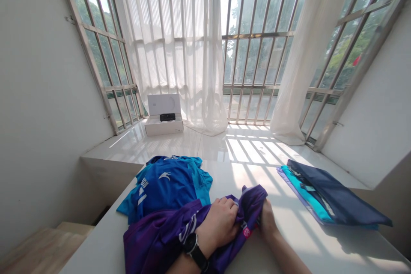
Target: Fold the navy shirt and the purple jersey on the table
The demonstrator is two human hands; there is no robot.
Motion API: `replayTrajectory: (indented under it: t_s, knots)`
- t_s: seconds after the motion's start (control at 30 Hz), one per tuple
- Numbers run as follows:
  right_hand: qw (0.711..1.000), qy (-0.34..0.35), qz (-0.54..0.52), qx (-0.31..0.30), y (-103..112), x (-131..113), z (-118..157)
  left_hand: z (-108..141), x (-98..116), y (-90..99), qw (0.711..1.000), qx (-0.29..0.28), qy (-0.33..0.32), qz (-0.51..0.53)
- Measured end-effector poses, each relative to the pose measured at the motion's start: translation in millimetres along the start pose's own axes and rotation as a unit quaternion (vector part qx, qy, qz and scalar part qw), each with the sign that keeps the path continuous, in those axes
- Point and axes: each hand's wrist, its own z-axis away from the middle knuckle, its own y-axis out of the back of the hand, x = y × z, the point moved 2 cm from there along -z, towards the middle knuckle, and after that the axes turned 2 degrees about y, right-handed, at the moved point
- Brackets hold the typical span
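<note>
We have the purple sports jersey bunched on the white table, long axis running left to right and rising to its gathered end at upper right; we can't tell where the collar points. Our left hand, with a black wristwatch, is closed on a fold on top. Our right hand holds the gathered end in a narrow grip, partly hidden by cloth. From the jersey: blue jersey just beyond, touching; navy pouch on teal garment to the right, well apart; white box holding 1 black device far beyond, on a tiled ledge.
</note>
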Motion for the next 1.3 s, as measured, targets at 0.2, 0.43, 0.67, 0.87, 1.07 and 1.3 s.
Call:
replayTrajectory:
  t_s: [0.2, 0.43, 0.67, 0.87, 1.07, 1.3]
  knots:
    - [1.0, 0.004, 0.008, 0.007, 0.3, -2.3, 1.2, 0.8, 0.2, -0.8, 1.0, 0.002, 0.0, -0.002]
    - [1.0, -0.001, 0.007, 0.0, -4.2, -8.2, 4.7, 1.4, 1.4, -0.6, 1.0, 0.006, -0.004, -0.004]
    - [1.0, -0.002, 0.01, 0.001, -2.6, -5.9, 2.6, 1.5, 1.9, 1.7, 1.0, -0.007, 0.002, 0.0]
    - [1.0, 0.0, 0.008, -0.007, -0.9, -2.8, 3.0, 1.8, 2.6, 3.0, 1.0, -0.011, 0.003, 0.002]
    - [1.0, 0.003, 0.01, -0.012, 0.8, -1.4, 1.1, 1.6, 2.2, 1.9, 1.0, -0.005, 0.003, -0.001]
    - [1.0, -0.001, 0.001, -0.007, 0.1, -3.2, 2.2, 1.3, 1.6, 0.3, 1.0, 0.001, 0.001, -0.001]
